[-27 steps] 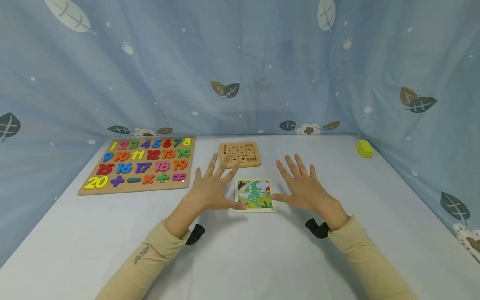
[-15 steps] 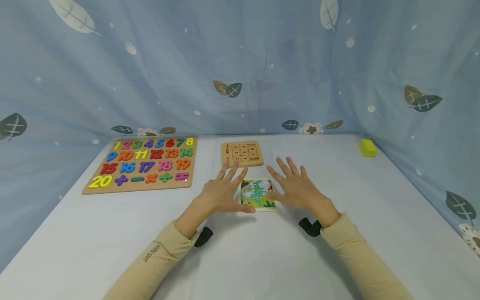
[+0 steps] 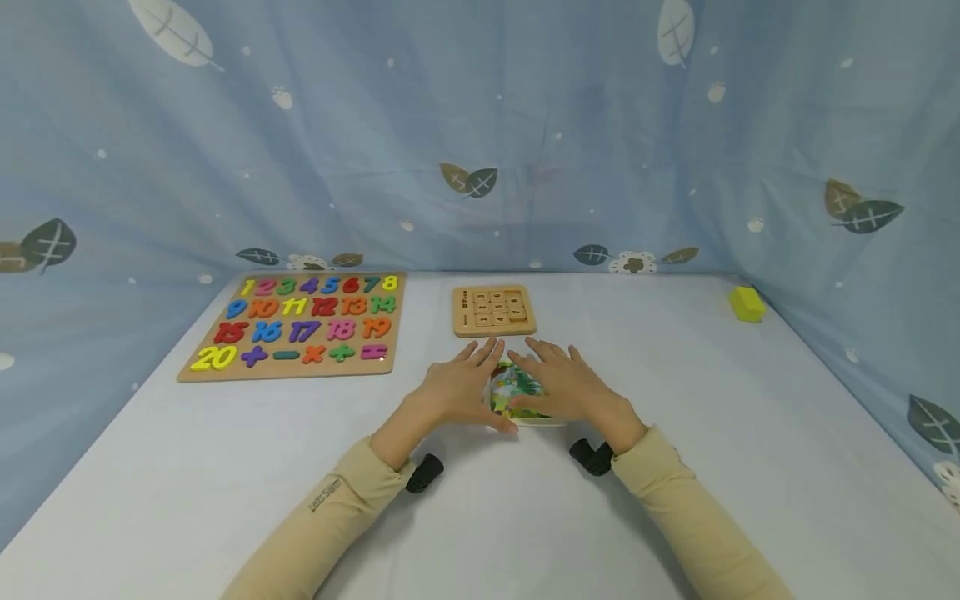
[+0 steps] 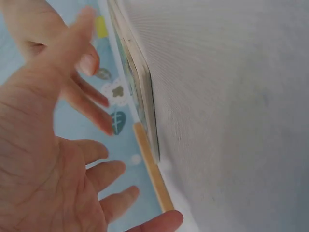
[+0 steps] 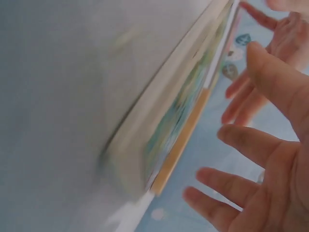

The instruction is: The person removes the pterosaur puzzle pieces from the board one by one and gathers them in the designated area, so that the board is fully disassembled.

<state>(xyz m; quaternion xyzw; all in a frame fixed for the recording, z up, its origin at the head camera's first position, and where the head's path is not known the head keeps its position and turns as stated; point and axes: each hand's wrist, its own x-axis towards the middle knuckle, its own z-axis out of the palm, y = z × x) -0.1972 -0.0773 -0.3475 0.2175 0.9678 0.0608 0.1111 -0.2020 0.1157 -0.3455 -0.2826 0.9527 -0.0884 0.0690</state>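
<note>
Your left hand and right hand have drawn closer together over the picture puzzle, fingers spread, grip wide and holding nothing. It lies flat on the table, well in from the near edge; presumably light, stiff and smooth, best held by opposite edges. Beyond lie a number slider and, near the far right corner, a yellow block.

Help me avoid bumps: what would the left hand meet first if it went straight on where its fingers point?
Probably the tile puzzle, just beyond the left hand in the head view; depth is unclear, so the hand might pass over it.
</note>
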